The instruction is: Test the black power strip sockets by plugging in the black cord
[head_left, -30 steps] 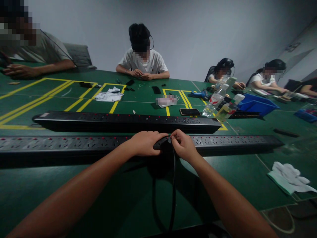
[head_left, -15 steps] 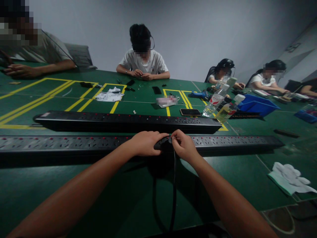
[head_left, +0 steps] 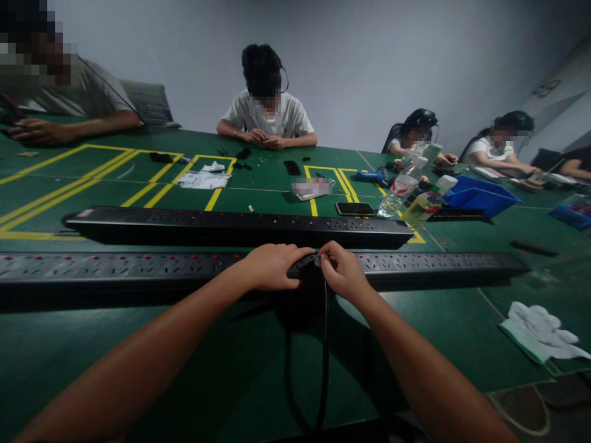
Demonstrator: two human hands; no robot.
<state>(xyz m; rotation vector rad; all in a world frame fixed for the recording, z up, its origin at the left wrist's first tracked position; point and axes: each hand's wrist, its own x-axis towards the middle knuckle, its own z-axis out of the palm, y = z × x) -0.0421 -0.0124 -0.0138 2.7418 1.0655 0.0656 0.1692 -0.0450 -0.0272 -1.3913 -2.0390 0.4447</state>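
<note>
A long black power strip [head_left: 406, 263] with rows of sockets and small red switches lies across the green table in front of me. My left hand [head_left: 272, 266] grips over its middle, fingers along the top and thumb at the near edge. Close beside it, my right hand [head_left: 341, 266] has its thumb and fingers pinched together at the strip's top. From under those fingers a black cable [head_left: 325, 344] hangs toward me; its end at the sockets is dark and partly hidden. A second, shorter black power strip [head_left: 240, 223] lies parallel just behind.
White gloves [head_left: 538, 326] lie at the right. Behind the strips are a phone [head_left: 354, 209], plastic bottles [head_left: 422, 206], a blue bin [head_left: 480, 198] and crumpled white paper [head_left: 205, 177]. Several people sit around the green table [head_left: 138, 363], one directly opposite [head_left: 272, 120].
</note>
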